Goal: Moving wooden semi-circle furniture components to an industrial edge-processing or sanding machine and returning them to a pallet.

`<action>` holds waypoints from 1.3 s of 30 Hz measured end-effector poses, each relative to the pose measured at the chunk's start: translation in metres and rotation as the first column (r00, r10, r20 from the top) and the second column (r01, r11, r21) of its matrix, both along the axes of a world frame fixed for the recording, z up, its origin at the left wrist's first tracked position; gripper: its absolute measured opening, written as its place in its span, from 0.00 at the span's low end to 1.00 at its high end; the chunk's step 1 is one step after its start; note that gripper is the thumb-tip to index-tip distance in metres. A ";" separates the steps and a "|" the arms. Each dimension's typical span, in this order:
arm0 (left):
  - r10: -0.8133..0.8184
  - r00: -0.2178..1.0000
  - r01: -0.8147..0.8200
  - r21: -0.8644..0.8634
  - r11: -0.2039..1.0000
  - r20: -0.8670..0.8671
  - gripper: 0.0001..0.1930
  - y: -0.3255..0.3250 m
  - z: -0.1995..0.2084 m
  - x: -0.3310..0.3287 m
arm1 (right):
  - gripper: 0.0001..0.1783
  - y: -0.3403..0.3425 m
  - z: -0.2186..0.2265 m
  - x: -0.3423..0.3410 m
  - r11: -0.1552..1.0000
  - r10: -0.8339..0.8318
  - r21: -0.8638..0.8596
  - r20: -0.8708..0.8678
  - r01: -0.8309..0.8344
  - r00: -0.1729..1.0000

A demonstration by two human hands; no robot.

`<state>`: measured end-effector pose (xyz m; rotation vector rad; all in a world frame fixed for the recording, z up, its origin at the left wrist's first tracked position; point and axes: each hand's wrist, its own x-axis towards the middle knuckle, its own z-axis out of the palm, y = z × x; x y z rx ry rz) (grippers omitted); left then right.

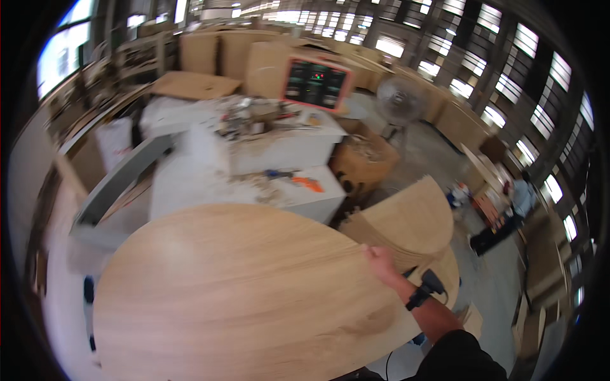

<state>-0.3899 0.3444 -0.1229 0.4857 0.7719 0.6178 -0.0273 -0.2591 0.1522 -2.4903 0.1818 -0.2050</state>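
Fingers of my right hand [382, 263] are clamping a large, rounded, pale wooden panel [235, 292] before me, apparently steadying its edge beside stacked tan half-round boards [410, 216]; I can't tell about my unseen left hand.

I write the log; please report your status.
Right hand at edge of big board. Left hand not in view. Stacked boards close to right hand.

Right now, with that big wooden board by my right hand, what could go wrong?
The right hand is at one edge of the big board and the left hand is out of view, so the board might tip or swing. That edge appears close to the stack of curved boards, so they could bump.
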 end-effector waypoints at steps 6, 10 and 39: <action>-0.221 0.967 0.239 0.163 0.957 -0.124 0.20 -0.057 0.020 0.168 | 0.31 -0.136 -0.078 0.098 0.990 -0.124 -0.094 -0.178 0.109 0.976; -0.247 0.957 0.257 0.053 0.965 -0.152 0.20 -0.124 0.066 0.272 | 0.29 -0.182 -0.116 0.138 0.981 -0.191 -0.037 -0.292 0.189 0.937; -0.457 0.871 0.465 0.008 0.885 -0.179 0.19 -0.209 0.187 0.469 | 0.21 -0.026 -0.077 0.333 0.990 0.074 0.136 -0.199 -0.048 0.977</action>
